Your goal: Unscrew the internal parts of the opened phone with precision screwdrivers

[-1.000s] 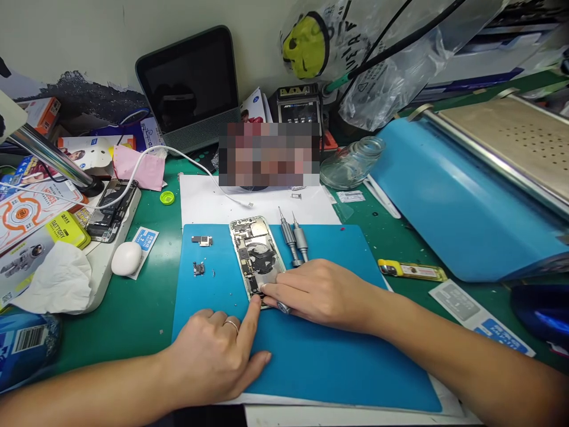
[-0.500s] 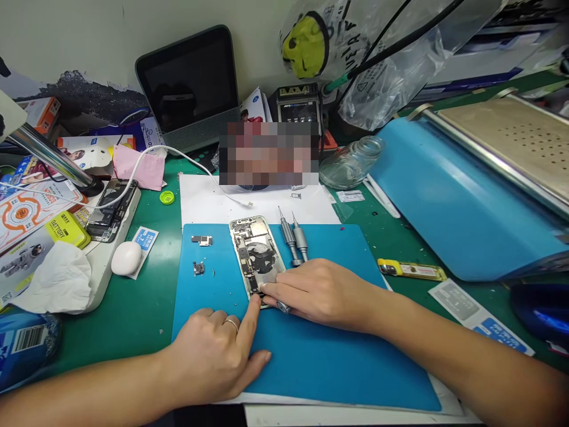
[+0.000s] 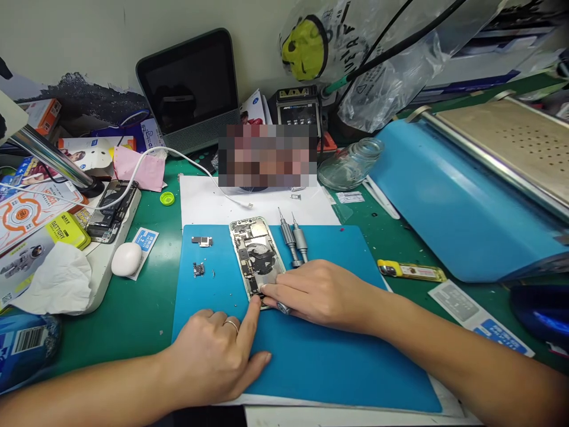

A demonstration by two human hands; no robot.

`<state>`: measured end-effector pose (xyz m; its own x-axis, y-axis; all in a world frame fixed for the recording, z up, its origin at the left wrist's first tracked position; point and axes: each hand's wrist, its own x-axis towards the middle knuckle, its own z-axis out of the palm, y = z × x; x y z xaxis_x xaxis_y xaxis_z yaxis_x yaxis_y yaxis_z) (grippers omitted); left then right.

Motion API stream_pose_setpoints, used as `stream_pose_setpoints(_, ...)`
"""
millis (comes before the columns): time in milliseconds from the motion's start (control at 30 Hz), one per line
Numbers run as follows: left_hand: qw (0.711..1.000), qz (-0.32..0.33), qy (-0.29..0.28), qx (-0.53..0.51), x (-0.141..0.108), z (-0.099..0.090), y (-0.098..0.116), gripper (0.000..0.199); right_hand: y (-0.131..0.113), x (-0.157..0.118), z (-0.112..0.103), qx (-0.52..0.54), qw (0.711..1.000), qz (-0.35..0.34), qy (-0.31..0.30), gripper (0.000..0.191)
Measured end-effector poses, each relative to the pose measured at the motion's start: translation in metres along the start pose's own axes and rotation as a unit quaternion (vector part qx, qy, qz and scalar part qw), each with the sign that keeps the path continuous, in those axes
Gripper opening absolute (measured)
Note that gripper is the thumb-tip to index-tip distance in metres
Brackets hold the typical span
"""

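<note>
An opened phone (image 3: pixel 256 258), its inner parts bare, lies slightly tilted on the blue mat (image 3: pixel 338 367). My left hand (image 3: pixel 213 350) presses its stretched index fingertip to the phone's bottom end; the thumb is apart, the other fingers curl in, and nothing is held. My right hand (image 3: pixel 317 296) is closed around a grey screwdriver (image 3: pixel 283 308), whose end shows beneath the fingers. Its fingertips rest at the phone's lower right. Two more screwdrivers, one nearer (image 3: pixel 288 237) and one beside it (image 3: pixel 300 237), lie above this hand. Left of the phone are small boards (image 3: pixel 202 241) and tiny parts (image 3: pixel 198 270).
Behind the mat lie white paper (image 3: pixel 200 201) and a white cable (image 3: pixel 186 155). A glass jar (image 3: pixel 351 163) rests on its side. To the right are a yellow-handled cutter (image 3: pixel 411 270) and a blue machine (image 3: pixel 457 207); at left, a white earbud case (image 3: pixel 126 259).
Both hands keep their places at the phone's bottom end. Only a very slight shift of the view shows; no part has visibly moved.
</note>
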<state>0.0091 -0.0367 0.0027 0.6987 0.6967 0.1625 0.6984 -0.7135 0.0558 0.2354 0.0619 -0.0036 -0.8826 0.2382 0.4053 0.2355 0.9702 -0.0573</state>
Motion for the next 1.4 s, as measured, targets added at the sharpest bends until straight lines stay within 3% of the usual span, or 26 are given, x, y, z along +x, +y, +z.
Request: stream_pose_setpoints(1400, 1.0, -0.001, -0.008, -0.001, -0.0007, -0.0014, 0.0001, 0.055, -0.0004, 0.0008, -0.0015, 0.001, 1.0, 0.004, 0.003, 0.018)
